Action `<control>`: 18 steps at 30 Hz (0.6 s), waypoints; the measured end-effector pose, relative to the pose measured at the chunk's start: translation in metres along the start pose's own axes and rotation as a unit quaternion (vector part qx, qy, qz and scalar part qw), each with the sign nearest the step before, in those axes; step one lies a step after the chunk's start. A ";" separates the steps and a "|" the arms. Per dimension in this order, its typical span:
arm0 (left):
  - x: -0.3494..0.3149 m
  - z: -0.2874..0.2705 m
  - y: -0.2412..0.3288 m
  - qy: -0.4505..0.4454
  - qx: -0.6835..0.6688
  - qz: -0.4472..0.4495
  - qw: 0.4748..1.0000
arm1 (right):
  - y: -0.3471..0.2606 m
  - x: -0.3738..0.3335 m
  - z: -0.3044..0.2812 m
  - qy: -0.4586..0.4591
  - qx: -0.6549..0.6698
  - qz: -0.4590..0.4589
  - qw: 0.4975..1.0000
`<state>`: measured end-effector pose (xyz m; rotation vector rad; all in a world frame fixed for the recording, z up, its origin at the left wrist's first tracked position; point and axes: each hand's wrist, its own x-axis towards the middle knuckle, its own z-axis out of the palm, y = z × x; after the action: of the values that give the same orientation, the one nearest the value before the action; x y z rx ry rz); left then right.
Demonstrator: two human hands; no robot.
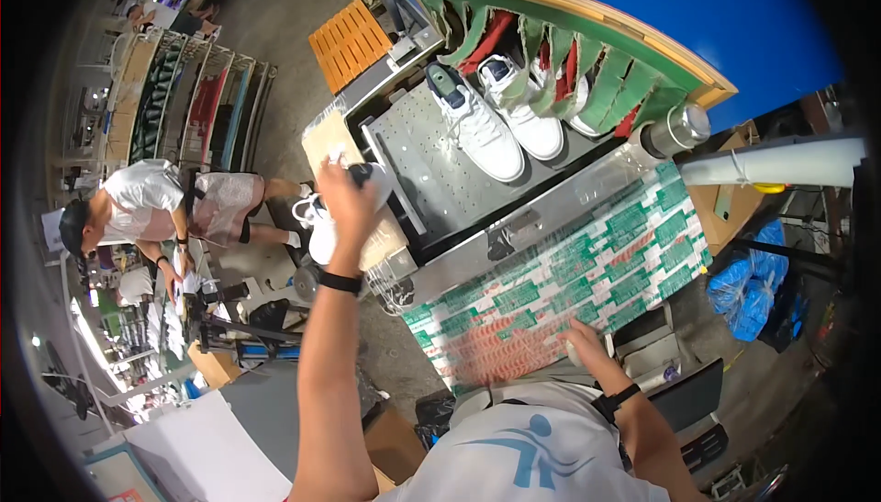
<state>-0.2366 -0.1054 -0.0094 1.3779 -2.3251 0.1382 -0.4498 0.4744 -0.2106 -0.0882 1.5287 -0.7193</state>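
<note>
Head view: left hand (348, 201) curls partly closed around white footwear (322, 239).

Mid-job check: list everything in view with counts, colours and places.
Plate: one, grey, centre
Shoes: at least three, white, on plate
Held shoe: at least one, white, left of plate
Flaps: several, green, above the shoes
Housing: one, blue, upper right
Printed covering: one, green, white and red, below plate
Slatted stand: one, orange, upper centre
Bag: at least one, blue, right
Co-workers: two, pale tops, left
Left hand: one, bare, on the held shoe
Right hand: one, bare, at the covering's edge
</note>
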 end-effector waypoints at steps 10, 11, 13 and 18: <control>0.047 0.180 0.201 -0.015 -0.357 -0.354 0.864 | -0.092 -0.053 -0.010 -0.014 0.143 0.034 0.989; 0.048 0.175 0.199 -0.058 -0.387 -0.378 0.839 | -0.087 -0.052 -0.014 -0.023 0.155 0.040 0.987; 0.052 0.168 0.138 -0.069 -0.477 -0.381 0.789 | -0.094 -0.033 -0.007 -0.068 0.151 0.035 0.986; 0.026 0.063 0.100 -0.208 -0.769 -0.388 0.463 | -0.079 -0.036 -0.022 -0.024 0.099 0.036 0.994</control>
<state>-0.3525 -0.0954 -0.0426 1.0479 -0.7291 -2.1201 -0.4945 0.4372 -0.1431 0.0964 1.3995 -0.8022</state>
